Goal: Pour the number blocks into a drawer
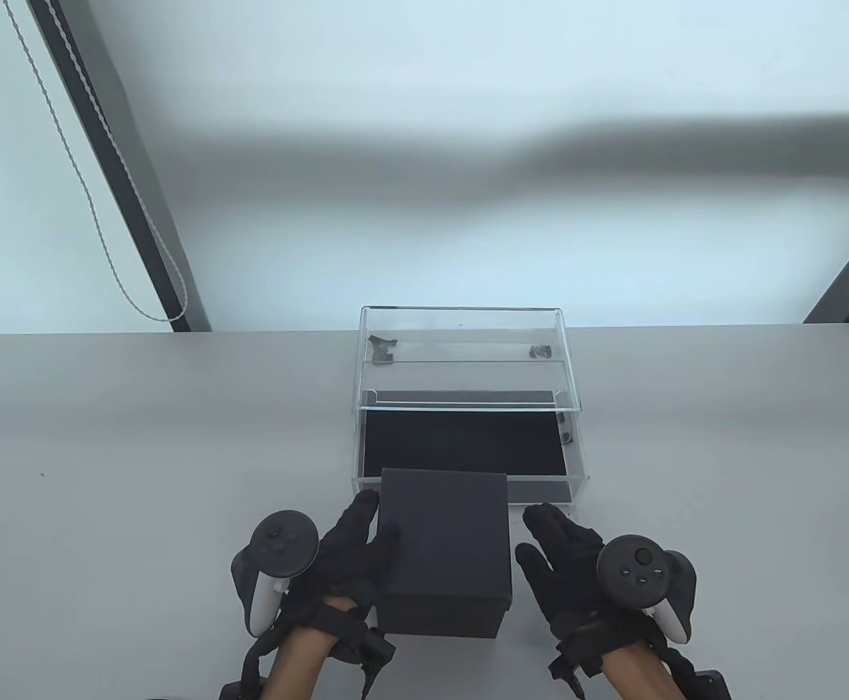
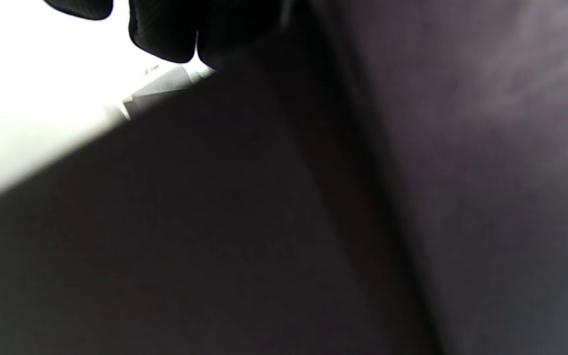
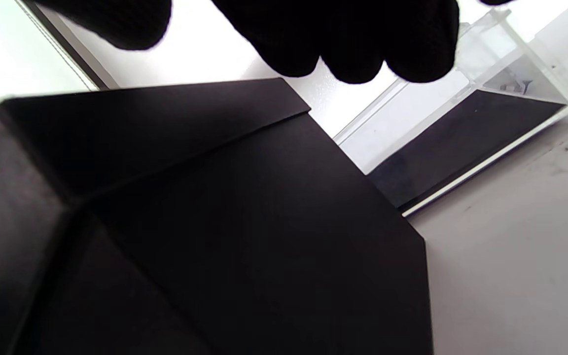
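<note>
A black lidded box (image 1: pixel 444 539) stands on the grey table just in front of the clear drawer (image 1: pixel 576 456), which is pulled out of its clear acrylic case (image 1: pixel 460 328) and shows a black lining. My left hand (image 1: pixel 369 521) rests against the box's left side, fingers flat on it; the box fills the left wrist view (image 2: pixel 313 222). My right hand (image 1: pixel 541 539) is open with fingers spread, a little apart from the box's right side. In the right wrist view the box (image 3: pixel 215 222) is under my fingers (image 3: pixel 353 39), with the drawer (image 3: pixel 486 162) behind it. No number blocks show.
Small dark bits (image 1: pixel 380 348) lie on the case's upper level. The table's far edge (image 1: pixel 176 335) runs behind the case, with a dark window frame (image 1: pixel 125 182) and a cord (image 1: pixel 103 240) beyond it. Bare table lies left and right.
</note>
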A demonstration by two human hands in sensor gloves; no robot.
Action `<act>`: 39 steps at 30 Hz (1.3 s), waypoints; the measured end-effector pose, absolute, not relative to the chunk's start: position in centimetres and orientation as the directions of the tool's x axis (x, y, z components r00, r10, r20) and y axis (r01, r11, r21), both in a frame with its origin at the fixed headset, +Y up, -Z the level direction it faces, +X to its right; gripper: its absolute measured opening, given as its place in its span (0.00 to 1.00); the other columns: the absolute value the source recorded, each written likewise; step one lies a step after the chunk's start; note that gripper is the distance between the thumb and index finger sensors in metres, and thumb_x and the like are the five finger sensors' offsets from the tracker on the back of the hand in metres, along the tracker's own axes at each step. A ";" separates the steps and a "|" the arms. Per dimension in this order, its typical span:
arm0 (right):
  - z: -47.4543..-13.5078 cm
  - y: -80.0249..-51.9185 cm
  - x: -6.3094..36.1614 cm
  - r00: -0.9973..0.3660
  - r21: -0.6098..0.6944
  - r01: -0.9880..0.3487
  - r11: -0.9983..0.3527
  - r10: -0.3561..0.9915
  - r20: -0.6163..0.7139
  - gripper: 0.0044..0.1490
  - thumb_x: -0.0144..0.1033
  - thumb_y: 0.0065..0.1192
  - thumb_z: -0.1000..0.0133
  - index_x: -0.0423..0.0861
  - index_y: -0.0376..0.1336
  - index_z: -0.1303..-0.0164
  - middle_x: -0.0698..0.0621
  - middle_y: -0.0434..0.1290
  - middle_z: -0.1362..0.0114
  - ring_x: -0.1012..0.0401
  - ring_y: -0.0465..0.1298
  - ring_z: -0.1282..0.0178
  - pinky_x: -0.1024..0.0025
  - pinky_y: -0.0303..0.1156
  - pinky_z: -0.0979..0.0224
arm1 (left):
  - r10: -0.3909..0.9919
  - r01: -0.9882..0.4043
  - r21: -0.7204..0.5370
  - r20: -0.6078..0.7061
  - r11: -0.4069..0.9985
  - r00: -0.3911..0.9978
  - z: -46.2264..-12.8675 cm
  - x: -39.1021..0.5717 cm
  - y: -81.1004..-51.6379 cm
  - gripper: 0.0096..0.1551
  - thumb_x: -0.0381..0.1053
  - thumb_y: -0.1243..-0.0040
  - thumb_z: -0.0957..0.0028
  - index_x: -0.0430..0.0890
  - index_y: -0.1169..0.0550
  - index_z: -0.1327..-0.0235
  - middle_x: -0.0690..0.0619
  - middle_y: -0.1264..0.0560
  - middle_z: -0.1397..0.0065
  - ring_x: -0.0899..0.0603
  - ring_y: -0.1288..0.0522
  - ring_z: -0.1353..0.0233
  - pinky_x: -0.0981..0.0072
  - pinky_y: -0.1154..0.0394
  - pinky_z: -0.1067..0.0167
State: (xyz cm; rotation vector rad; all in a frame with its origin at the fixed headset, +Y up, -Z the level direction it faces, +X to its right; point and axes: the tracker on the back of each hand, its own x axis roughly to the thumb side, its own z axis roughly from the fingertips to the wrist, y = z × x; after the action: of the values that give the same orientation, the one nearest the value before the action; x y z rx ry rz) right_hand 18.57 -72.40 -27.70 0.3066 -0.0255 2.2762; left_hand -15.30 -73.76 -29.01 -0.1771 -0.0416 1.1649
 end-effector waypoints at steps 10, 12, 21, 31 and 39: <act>-28.1 -74.5 18.0 -0.504 0.207 -0.825 -0.526 0.850 0.153 0.49 0.64 0.49 0.50 0.39 0.58 0.29 0.34 0.64 0.24 0.33 0.65 0.32 0.30 0.51 0.31 | 0.970 -0.965 -0.259 -0.221 0.042 0.101 -28.8 -14.6 -76.6 0.57 0.79 0.55 0.50 0.45 0.56 0.22 0.41 0.57 0.13 0.29 0.56 0.17 0.26 0.55 0.26; -28.1 -74.8 17.9 -0.450 0.230 -0.853 -0.469 0.883 0.133 0.49 0.63 0.50 0.49 0.39 0.58 0.29 0.34 0.64 0.24 0.32 0.65 0.32 0.29 0.51 0.31 | 0.961 -0.958 -0.287 -0.264 0.010 0.089 -28.7 -14.6 -76.8 0.58 0.80 0.56 0.51 0.45 0.57 0.22 0.41 0.60 0.13 0.29 0.58 0.17 0.27 0.56 0.26; -27.8 -75.6 17.5 -0.345 0.265 -0.897 -0.355 0.935 0.086 0.51 0.63 0.49 0.50 0.37 0.54 0.28 0.33 0.61 0.23 0.32 0.64 0.32 0.29 0.51 0.31 | 0.959 -0.954 -0.296 -0.280 -0.051 0.035 -28.5 -14.3 -77.1 0.58 0.81 0.58 0.50 0.48 0.61 0.22 0.42 0.66 0.14 0.30 0.63 0.17 0.27 0.60 0.26; -27.7 -76.3 17.5 -0.171 0.262 -0.951 -0.167 0.985 0.006 0.49 0.62 0.51 0.49 0.39 0.52 0.27 0.32 0.58 0.22 0.32 0.61 0.30 0.29 0.50 0.31 | 0.967 -0.956 -0.292 -0.245 -0.007 0.067 -28.2 -13.5 -76.5 0.59 0.79 0.57 0.49 0.47 0.64 0.24 0.42 0.70 0.15 0.30 0.66 0.18 0.26 0.62 0.27; -27.7 -75.9 17.5 -0.145 0.258 -0.955 -0.147 0.989 0.029 0.49 0.62 0.50 0.49 0.40 0.52 0.26 0.32 0.57 0.22 0.32 0.61 0.30 0.29 0.51 0.31 | 0.978 -0.963 -0.268 -0.203 -0.019 0.037 -28.1 -13.3 -75.9 0.59 0.78 0.55 0.49 0.47 0.64 0.24 0.42 0.71 0.16 0.30 0.68 0.18 0.26 0.63 0.27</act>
State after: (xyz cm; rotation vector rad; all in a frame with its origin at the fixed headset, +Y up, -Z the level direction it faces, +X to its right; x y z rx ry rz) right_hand 17.55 -75.94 -27.75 0.2184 0.2018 1.7091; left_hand -13.28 -75.94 -28.12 -0.3765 -0.0501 1.5450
